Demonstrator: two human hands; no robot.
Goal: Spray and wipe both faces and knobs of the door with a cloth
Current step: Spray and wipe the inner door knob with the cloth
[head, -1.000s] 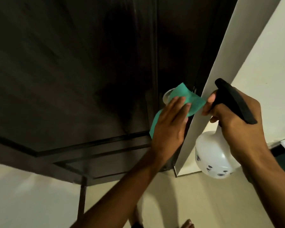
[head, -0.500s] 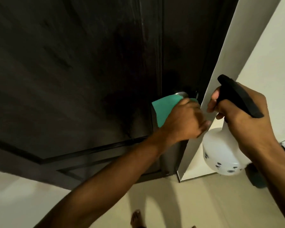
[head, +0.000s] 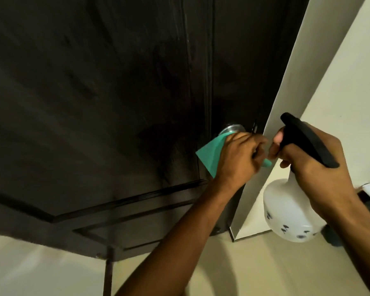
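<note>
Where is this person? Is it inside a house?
Probably yes, a doorway inside a home. There's a dark wooden door with a round metal knob, a plain pale wall beside it, and a smooth light floor.

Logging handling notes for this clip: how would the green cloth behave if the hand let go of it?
The cloth is probably floppy: it folds around the knob under the left hand. Probably light too, since its free corner juts out without drooping. Released, it would likely slide off.
</note>
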